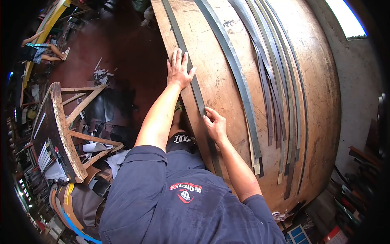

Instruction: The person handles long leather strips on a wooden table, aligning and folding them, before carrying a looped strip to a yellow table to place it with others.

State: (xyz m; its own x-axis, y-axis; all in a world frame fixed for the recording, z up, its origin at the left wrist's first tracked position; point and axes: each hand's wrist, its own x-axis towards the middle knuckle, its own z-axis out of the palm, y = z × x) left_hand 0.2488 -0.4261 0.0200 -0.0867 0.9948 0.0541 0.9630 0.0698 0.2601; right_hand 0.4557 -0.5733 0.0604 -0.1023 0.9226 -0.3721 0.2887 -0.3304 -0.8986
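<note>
Dark grey strip; brown wooden table; navy shirt, red-white emblem.

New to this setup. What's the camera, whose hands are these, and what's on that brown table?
There is only one picture, taken by a camera worn on the person's head and looking down past their dark blue shirt. The wide lens bends the edges, so straight things look curved. Both hands belong to the wearer. The left hand lies flat, fingers spread, on a long dark strip near the edge of a brown wooden table. The right hand touches the same strip lower down with its fingertips. More long dark strips lie side by side further across the table. A wooden rack stands on the floor to the left.
</note>
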